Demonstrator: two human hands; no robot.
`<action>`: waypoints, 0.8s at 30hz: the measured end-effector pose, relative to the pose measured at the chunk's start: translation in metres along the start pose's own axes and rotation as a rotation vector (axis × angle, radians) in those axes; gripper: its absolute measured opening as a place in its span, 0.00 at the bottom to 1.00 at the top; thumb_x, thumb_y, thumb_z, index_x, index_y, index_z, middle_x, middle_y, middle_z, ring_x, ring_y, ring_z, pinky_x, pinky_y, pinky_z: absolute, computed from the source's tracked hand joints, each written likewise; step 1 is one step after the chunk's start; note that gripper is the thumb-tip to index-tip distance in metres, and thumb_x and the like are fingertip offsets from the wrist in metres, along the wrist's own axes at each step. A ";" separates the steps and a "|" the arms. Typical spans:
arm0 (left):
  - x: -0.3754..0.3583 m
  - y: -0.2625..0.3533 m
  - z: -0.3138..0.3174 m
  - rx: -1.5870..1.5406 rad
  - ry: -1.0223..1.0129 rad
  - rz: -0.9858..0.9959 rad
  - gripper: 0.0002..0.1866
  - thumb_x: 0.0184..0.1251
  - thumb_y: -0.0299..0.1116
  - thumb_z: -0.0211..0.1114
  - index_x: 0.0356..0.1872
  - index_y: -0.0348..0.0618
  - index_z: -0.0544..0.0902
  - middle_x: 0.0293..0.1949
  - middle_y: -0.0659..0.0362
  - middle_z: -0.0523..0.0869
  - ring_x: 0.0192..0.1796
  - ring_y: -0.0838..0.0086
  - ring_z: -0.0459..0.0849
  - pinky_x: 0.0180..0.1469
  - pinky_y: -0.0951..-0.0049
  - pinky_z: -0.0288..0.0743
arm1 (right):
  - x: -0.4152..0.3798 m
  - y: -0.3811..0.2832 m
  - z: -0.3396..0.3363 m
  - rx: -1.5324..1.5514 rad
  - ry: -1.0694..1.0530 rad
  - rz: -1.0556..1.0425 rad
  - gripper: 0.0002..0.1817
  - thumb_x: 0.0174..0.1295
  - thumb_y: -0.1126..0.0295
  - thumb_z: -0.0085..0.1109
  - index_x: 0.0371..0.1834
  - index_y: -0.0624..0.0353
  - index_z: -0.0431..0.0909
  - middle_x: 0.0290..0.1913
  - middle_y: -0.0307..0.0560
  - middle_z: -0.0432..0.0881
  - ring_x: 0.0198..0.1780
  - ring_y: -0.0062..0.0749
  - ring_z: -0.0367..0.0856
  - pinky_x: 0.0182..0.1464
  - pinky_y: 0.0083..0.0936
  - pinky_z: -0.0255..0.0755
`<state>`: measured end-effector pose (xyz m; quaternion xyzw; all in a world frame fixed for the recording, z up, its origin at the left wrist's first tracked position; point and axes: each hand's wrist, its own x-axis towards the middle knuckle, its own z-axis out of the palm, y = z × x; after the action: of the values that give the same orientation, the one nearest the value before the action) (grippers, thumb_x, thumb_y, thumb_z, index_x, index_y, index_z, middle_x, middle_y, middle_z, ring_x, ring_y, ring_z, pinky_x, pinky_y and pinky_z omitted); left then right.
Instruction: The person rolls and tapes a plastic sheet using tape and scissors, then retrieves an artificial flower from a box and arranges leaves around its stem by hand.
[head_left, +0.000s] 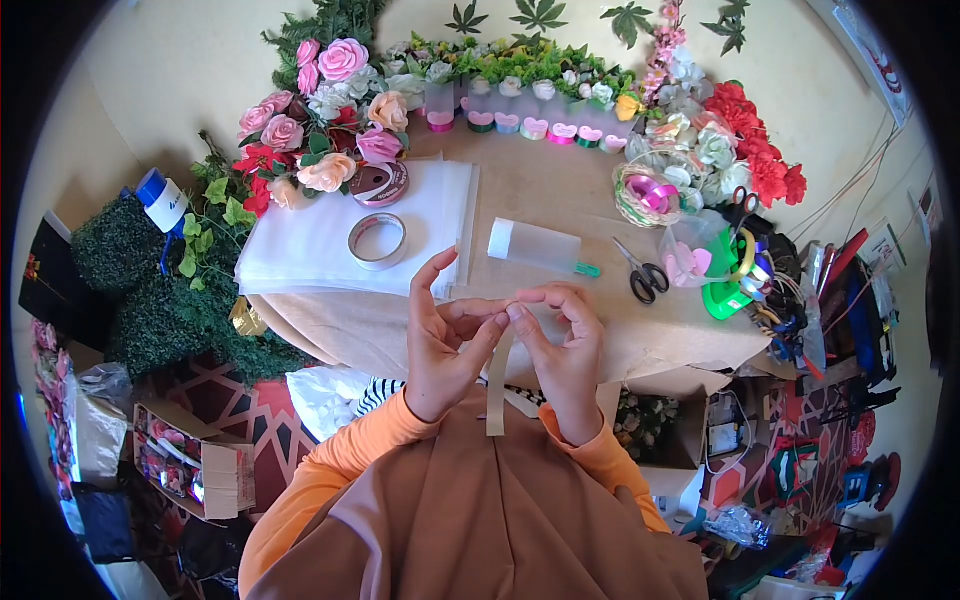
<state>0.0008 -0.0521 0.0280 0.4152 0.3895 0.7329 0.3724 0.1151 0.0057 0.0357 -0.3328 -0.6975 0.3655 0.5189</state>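
Observation:
My left hand [452, 345] and my right hand [558, 345] meet at the fingertips above the table's front edge. Both pinch the upper end of a narrow beige strip [496, 385], which hangs down in front of my brown garment. Beyond my fingers a translucent cylinder [535, 247] with a white band lies on its side, a small green piece at its right end. Black-handled scissors [648, 281] lie open to its right. A roll of tape [378, 241] rests on white translucent sheets [440, 200] at the left, with a ribbon spool [380, 182] behind it.
Artificial flowers [330, 120] stand at the back left, red ones [750, 130] at the back right. Several translucent holders with pink hearts [535, 130] line the back. A wicker basket [648, 195] and a green tape dispenser [728, 295] are on the right. Open boxes [225, 475] sit on the floor.

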 end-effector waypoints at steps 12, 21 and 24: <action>0.001 0.008 0.002 -0.073 0.018 -0.064 0.40 0.57 0.13 0.56 0.64 0.46 0.42 0.40 0.49 0.78 0.43 0.66 0.83 0.49 0.71 0.78 | 0.001 0.005 -0.005 0.105 -0.069 0.028 0.07 0.50 0.71 0.66 0.30 0.60 0.80 0.33 0.42 0.75 0.41 0.28 0.72 0.46 0.22 0.65; 0.001 0.005 -0.001 -0.033 -0.023 -0.119 0.40 0.56 0.16 0.59 0.64 0.46 0.44 0.38 0.52 0.79 0.41 0.73 0.83 0.40 0.80 0.77 | -0.002 0.016 -0.001 0.313 -0.142 0.135 0.05 0.54 0.70 0.60 0.27 0.60 0.77 0.29 0.36 0.76 0.35 0.22 0.66 0.41 0.20 0.61; 0.001 0.002 -0.004 0.024 -0.035 -0.073 0.40 0.56 0.18 0.61 0.64 0.46 0.45 0.37 0.53 0.80 0.37 0.76 0.82 0.38 0.82 0.76 | -0.002 0.018 -0.001 0.307 -0.123 0.156 0.05 0.53 0.70 0.60 0.26 0.60 0.76 0.29 0.36 0.76 0.36 0.22 0.67 0.42 0.20 0.61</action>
<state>-0.0034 -0.0527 0.0286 0.4181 0.4066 0.7066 0.4009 0.1184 0.0134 0.0201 -0.2798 -0.6359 0.5265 0.4901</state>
